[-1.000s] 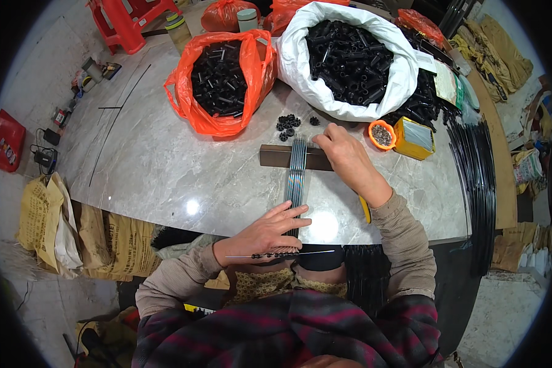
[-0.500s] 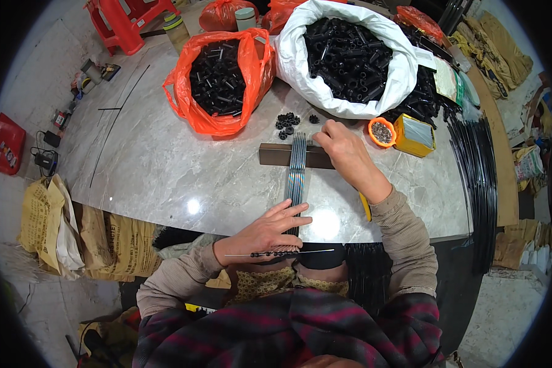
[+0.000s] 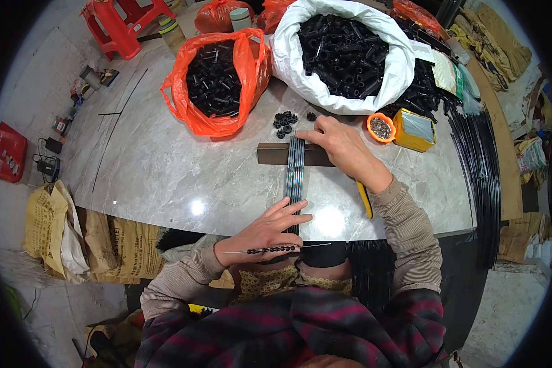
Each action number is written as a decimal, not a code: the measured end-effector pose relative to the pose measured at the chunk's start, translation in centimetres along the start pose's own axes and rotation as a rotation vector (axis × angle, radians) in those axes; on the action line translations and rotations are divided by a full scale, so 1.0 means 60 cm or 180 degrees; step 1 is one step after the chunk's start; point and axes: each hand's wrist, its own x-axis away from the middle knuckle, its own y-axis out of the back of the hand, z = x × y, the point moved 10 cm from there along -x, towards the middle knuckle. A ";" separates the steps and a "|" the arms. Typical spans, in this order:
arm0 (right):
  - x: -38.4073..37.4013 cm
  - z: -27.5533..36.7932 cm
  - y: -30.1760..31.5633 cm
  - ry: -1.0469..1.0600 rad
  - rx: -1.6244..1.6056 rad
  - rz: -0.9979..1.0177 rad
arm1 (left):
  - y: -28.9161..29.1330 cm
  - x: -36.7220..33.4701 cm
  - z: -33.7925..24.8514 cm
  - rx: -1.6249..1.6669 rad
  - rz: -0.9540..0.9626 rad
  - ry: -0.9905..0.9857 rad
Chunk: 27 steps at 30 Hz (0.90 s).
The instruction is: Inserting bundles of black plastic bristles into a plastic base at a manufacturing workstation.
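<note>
A bundle of slim dark metal rods (image 3: 295, 161) lies lengthwise before me, its far part across a dark brown bar (image 3: 273, 153). My left hand (image 3: 267, 233) rests flat over the near part of the bundle, fingers stretched and spread. Across that hand runs a thin wire threaded with small black rings (image 3: 273, 249); how it is held there is not clear. My right hand (image 3: 337, 144) is at the far ends of the rods, index finger stretched to the tips and the other fingers curled. Whatever its fingertips pinch is too small to make out. Loose black rings (image 3: 283, 121) sit just beyond.
At the back stand a red plastic bag (image 3: 176, 76) and a white sack (image 3: 282, 52), both full of black tubes. An orange dish (image 3: 381, 129) of small metal bits adjoins a yellow box (image 3: 416, 132). A yellow-handled tool (image 3: 365, 199) lies beside my right forearm; long black rods (image 3: 478, 165) overhang the right edge.
My right hand has moved left to the far tips of the rods, its index finger now extended. The left hand stays on the bundle. The whole view has shifted slightly.
</note>
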 end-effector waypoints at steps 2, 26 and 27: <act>0.000 -0.001 0.000 -0.0009 -0.0060 0.0011 | -0.001 0.000 0.002 0.0058 0.0037 0.0043; -0.004 -0.002 -0.010 0.0140 -0.0089 0.0142 | 0.011 -0.010 -0.009 0.0040 -0.0040 0.0130; -0.005 -0.002 -0.009 0.0140 -0.0091 0.0140 | 0.010 -0.010 -0.008 0.0039 -0.0039 0.0138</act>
